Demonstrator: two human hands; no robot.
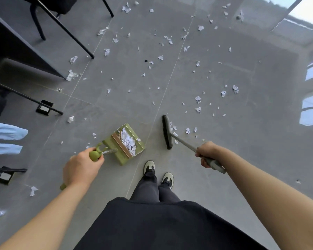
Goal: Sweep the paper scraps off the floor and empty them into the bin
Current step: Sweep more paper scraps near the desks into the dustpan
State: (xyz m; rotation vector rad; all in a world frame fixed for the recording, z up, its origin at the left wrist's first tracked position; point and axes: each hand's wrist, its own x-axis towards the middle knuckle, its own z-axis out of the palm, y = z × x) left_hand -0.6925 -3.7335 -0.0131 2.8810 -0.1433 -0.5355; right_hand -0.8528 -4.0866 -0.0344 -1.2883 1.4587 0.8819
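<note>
White paper scraps (197,98) lie scattered across the grey tiled floor, mostly ahead of me and to the right. My left hand (81,167) grips the handle of a green dustpan (122,155), which rests on the floor and holds a small heap of scraps. My right hand (207,153) holds the grey handle of a broom; its dark brush head (167,131) stands on the floor just right of the dustpan, with a few scraps beside the bristles. No bin is in view.
Black table and chair legs (69,34) stand at the upper left, with more scraps around them. Two black floor plates (43,108) sit at the left. Light blue cloth (5,131) shows at the left edge. My feet (158,173) are behind the dustpan.
</note>
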